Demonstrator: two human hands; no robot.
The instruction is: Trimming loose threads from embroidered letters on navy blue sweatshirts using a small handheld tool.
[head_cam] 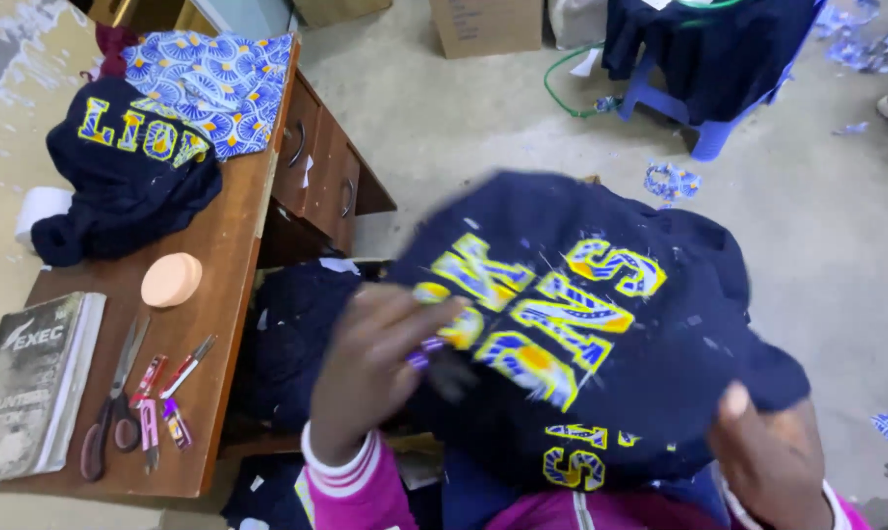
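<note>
A dark navy garment (660, 294) with yellow and blue patterned appliqué letters lies spread over my lap. My left hand (370, 368) rests on its left part, fingers curled against the letters, with a small purple thing at the fingertips; the motion blur hides what it is. My right hand (773, 456) grips the garment's lower right edge, thumb on top of the cloth. Pink sleeves with white cuffs cover both wrists.
A wooden desk (233, 285) with drawers stands at the left, bearing another navy lettered garment (130, 177), blue patterned fabric (218, 83), a round peach pad (170, 280), scissors (110, 402), pens (164, 397) and a book (32, 383). A blue stool draped with dark cloth (709, 59), cardboard boxes and fabric scraps lie beyond.
</note>
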